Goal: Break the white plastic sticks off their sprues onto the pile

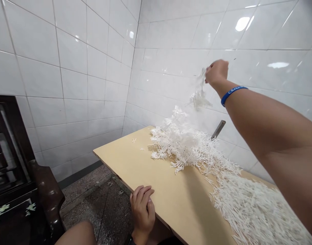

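My right hand [217, 72], with a blue wristband, is raised in front of the tiled wall and closed on a clump of white branching strips [200, 97]. The clump hangs from the fingers and is smeared by motion, so its exact kind cannot be made out. Below it, a loose heap of similar white branching pieces [181, 137] lies on the yellow tabletop [125, 158]. Resting on the table's near edge is my left hand [143, 207], fingers laid together over the edge and holding nothing.
More thin white pieces [263, 207] spread along the table's right side. A flat grey metal bar [218, 129] sticks up behind the heap. A few small pieces [134, 140] lie apart near the far edge. At the left stands a dark wooden chair [47, 187].
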Tool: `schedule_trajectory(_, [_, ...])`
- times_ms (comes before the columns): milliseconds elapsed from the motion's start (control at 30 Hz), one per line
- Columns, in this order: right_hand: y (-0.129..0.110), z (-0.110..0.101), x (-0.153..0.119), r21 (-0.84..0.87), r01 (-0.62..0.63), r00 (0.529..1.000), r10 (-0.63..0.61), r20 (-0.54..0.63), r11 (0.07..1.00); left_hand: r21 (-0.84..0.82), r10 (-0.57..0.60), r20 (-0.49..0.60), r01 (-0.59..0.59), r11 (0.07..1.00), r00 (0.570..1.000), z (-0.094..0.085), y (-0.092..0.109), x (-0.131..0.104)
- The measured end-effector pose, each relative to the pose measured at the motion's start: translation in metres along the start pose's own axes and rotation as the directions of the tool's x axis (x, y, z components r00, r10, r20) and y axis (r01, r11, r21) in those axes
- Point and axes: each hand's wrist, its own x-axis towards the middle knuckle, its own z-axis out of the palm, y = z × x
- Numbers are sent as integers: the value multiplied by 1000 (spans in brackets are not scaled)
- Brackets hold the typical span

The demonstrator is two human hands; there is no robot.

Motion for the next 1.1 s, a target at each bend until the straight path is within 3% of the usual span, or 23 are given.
schedule_trajectory(100, [0, -19, -5, 159, -43, 980, 72, -183, 986, -1, 11, -2, -11, 1000, 1000, 0, -1, 0])
schedule_trajectory(300, [-1, -43, -20, 335, 63, 960, 35, -278, 940, -7, 21, -13, -21, 1000, 1000, -2, 2, 3])
schedule_trajectory(367, [-10, -45, -26, 424, 92, 975, 6, -224, 901, -10, 24, -12, -24, 1000, 1000, -3, 3, 4])
schedule_trajectory(500, [-41, -49, -41, 567, 79, 993, -114, 27, 820, -11, 31, 2, -31, 999, 1000, -4, 4, 5])
schedule_trajectory(633, [-62, -57, -49, 739, 76, 976, -200, 81, 670, 15, 15, 24, -16, 1000, 1000, -7, 9, 6])
schedule_trajectory(733, [-57, -49, -71, 820, -7, 970, -195, 143, 572, 45, -14, 42, 12, 999, 999, -11, 15, 7])
schedule_trajectory(833, [-39, -23, -132, 827, -149, 964, -106, 244, 542, 39, -46, 61, 44, 998, 997, -15, 19, 8])
schedule_trajectory(900, [-23, -1, -195, 800, -286, 919, -87, 385, 528, 26, -84, 67, 82, 996, 994, -18, 21, 10])
schedule_trajectory(933, [-14, 10, -231, 782, -374, 869, -106, 483, 499, 19, -107, 65, 106, 994, 992, -20, 22, 11])
schedule_trajectory(1033, [10, 37, -335, 650, -639, 660, -142, 738, 411, 10, -192, 65, 192, 981, 979, -26, 28, 15])
schedule_trajectory(1100, [21, 50, -390, 620, -711, 618, -124, 776, 332, 30, -249, 58, 248, 968, 967, -30, 35, 19])
